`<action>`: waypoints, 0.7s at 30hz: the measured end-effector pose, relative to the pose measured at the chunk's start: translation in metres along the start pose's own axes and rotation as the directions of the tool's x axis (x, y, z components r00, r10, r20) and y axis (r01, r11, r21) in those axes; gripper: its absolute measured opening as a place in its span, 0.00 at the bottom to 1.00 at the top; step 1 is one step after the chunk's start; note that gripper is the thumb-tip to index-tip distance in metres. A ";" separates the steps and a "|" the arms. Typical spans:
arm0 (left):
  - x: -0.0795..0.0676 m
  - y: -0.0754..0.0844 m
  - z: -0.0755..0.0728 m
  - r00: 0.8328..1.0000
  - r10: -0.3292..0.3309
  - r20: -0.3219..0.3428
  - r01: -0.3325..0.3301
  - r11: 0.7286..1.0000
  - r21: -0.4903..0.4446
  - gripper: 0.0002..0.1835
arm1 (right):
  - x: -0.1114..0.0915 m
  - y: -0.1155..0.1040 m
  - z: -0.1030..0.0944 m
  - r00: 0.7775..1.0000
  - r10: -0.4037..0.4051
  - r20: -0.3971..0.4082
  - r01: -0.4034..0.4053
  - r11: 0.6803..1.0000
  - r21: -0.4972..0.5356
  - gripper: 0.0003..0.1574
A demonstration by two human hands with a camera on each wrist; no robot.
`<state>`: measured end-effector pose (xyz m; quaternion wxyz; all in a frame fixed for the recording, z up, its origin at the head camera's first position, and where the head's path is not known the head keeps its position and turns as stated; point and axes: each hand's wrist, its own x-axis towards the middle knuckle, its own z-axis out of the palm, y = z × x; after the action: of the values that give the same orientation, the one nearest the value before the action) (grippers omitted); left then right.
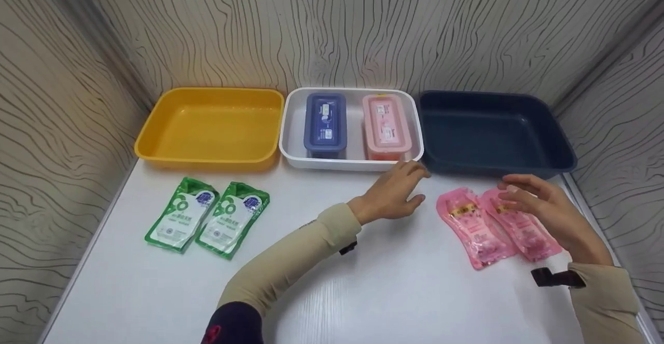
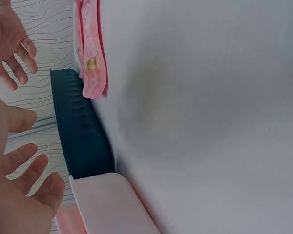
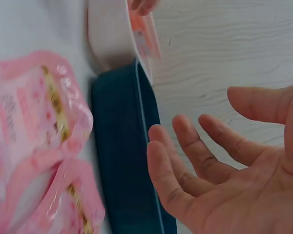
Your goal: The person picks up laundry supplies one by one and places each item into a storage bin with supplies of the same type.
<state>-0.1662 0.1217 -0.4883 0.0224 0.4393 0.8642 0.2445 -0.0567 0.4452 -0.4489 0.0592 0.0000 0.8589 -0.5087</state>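
Two pink pouches [image 1: 474, 230] lie side by side, slightly overlapping, on the right of the white table. Above the right one hovers my right hand [image 1: 544, 206], its fingers loosely bent around nothing; the right wrist view shows the palm and spread fingers [image 3: 185, 170] in the air. My left hand [image 1: 391, 193] is over the table, just in front of the white tray [image 1: 353, 164], holding nothing. Inside that tray stand a blue lidded box [image 1: 325, 123] and a pink lidded box [image 1: 386, 124]. Two green-and-white pouches [image 1: 179, 217] lie on the table's left side.
A yellow bin [image 1: 207, 162] stands left of the white tray, and a dark blue bin [image 1: 498, 167] stands right of it, all in a row against the back wall [image 1: 332, 27]. Patterned panels also rise along the left and right sides.
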 end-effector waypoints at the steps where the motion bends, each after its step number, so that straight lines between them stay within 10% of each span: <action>1: 0.002 0.001 0.004 1.000 0.016 -0.005 -0.016 0.998 0.055 0.24 | -0.002 0.004 -0.002 1.000 0.016 -0.008 -0.016 1.000 -0.021 0.26; 6: 0.010 0.001 0.016 0.998 0.059 -0.006 -0.055 0.967 0.247 0.26 | -0.013 0.021 -0.006 0.996 0.088 -0.024 -0.090 0.990 -0.106 0.36; 21: 0.025 -0.004 0.031 0.998 0.020 0.051 -0.038 0.924 0.381 0.38 | -0.037 0.052 -0.001 0.989 0.086 -0.122 -0.098 0.990 -0.098 0.28</action>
<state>-0.1767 0.1510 -0.5126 -0.0471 0.4537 0.8878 0.0618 -0.0168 0.4740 -0.4903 0.0318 0.0665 0.8851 -0.4595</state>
